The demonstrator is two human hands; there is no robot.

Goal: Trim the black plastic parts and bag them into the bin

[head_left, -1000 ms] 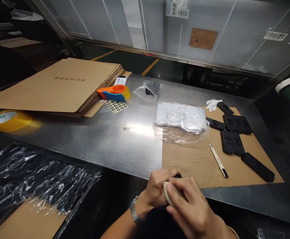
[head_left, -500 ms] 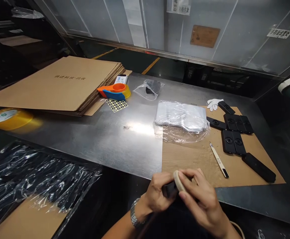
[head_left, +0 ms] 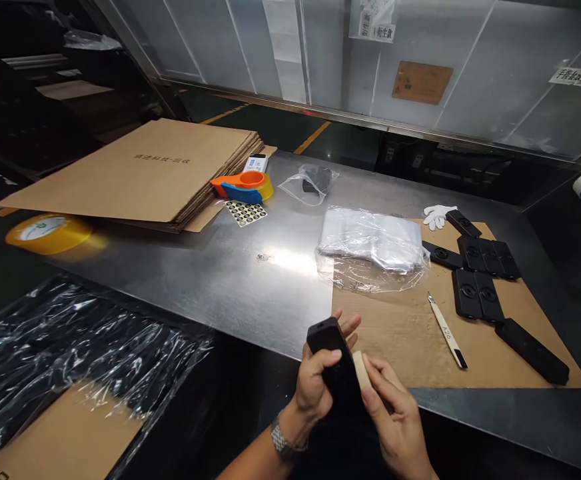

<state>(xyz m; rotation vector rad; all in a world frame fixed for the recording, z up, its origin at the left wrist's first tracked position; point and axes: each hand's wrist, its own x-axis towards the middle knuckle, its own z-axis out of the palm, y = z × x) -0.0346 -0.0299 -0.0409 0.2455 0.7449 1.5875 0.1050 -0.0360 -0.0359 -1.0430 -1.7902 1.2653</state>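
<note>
My left hand (head_left: 312, 388) is wrapped round a long black plastic case (head_left: 339, 381), its thumb lying across the near face and the fingertips showing behind. The case stands tilted upright above the table's front edge. A thin beige pad (head_left: 361, 371) is pinched between the thumb and fingers of my right hand (head_left: 394, 415), held against the right long edge of the case. Beyond my hands, on a cardboard sheet (head_left: 385, 327), lies a cream-handled craft knife (head_left: 447, 329) marked A26.
Several black cases (head_left: 475, 295) and a white glove (head_left: 435, 216) lie at the right. Plastic bags (head_left: 370, 237) sit mid-table. To the left are stacked cardboard sheets (head_left: 145, 173), an orange-blue tape dispenser (head_left: 243, 187), a sticker sheet (head_left: 246, 213) and a tape roll (head_left: 48, 233).
The black case has turned from mostly hidden in my left hand to showing its long face upright. The beige pad has shifted to its right edge. The view has swung slightly left.
</note>
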